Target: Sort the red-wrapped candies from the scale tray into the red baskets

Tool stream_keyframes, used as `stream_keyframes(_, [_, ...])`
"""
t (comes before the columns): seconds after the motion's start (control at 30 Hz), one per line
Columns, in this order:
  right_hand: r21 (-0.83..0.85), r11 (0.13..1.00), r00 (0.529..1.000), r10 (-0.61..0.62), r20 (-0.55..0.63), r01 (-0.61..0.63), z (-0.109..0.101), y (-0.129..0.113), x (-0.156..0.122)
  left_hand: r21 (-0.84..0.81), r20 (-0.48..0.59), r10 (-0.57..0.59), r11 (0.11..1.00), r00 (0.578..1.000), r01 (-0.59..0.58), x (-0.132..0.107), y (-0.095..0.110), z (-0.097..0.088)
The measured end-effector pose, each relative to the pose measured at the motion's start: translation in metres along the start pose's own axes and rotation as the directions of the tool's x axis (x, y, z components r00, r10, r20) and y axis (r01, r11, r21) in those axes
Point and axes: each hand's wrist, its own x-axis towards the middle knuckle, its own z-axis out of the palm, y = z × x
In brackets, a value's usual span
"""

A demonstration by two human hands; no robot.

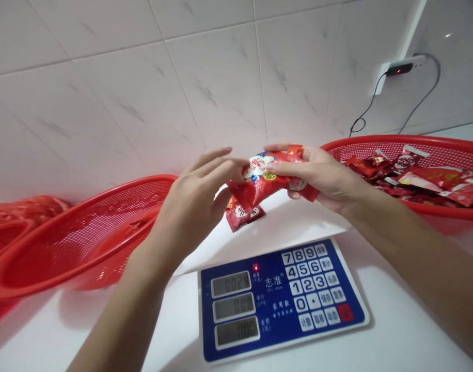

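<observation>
**Red packet [255, 188] held up over a scale [275, 310]**

Right in front of me, the right hand [314, 173] is closed on the packet, thumb pressed flat across its printed face, fingers behind; other wrapped bits poke out from the same grasp. Its forearm slants in from four o'clock. The left hand [207, 181] comes from between seven and eight, wrist bent, back turned up, fingers half curled at the packet's left end; whether it grips or merely touches, I can't tell.

Going by the packet as the dial's centre, a small wrapper [242, 214] lies at seven o'clock on the scale's white tray [294, 219], and the blue keypad sits at six, on the white counter [407, 320]. A heaped red basket [410, 206] stands at three, another red basket [116, 201] towards eight. A plugged-in charger [399, 69] hangs on the tiled wall [213, 72] at two.
</observation>
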Motion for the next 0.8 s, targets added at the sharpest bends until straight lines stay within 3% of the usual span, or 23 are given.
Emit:
stream_keyframes(0.1, [-0.007,0.995,0.99,-0.1,-0.095,0.099,0.001,0.006,0.003,0.014,0.148,-0.211,0.977,0.966,0.211,-0.003,-0.002,-0.001])
stream_keyframes(0.17, [-0.007,0.989,0.979,-0.15,-0.137,0.151,0.001,0.009,0.004,-0.144,0.301,-0.295,0.926,0.907,0.349,-0.004,0.001,-0.002])
stream_keyframes(0.23, [0.015,0.984,0.975,-0.172,-0.139,0.176,0.002,0.011,0.003,-0.373,0.387,-0.311,0.809,0.868,0.455,-0.003,0.006,-0.001])
stream_keyframes(0.33, [0.052,0.987,0.987,-0.151,-0.05,0.153,0.007,0.013,0.001,-0.616,0.284,-0.397,0.623,0.873,0.483,0.001,0.015,0.003])
stream_keyframes(0.4, [0.027,0.986,0.986,-0.167,-0.011,0.167,0.01,0.013,-0.002,-0.676,0.199,-0.453,0.578,0.869,0.456,0.003,0.018,0.006])
stream_keyframes(0.6, [-0.105,0.966,0.971,-0.237,0.011,0.237,0.009,0.013,-0.004,-0.671,0.18,-0.474,0.582,0.862,0.46,0.003,0.018,0.009])
stream_keyframes(0.7, [-0.141,0.969,0.979,-0.202,0.029,0.204,0.006,0.013,-0.001,-0.638,0.204,-0.488,0.591,0.849,0.493,0.002,0.012,0.009])
stream_keyframes(0.8, [-0.151,0.982,0.992,-0.123,-0.04,0.116,0.002,0.013,0.004,-0.539,0.265,-0.506,0.628,0.821,0.561,0.0,0.002,0.012])
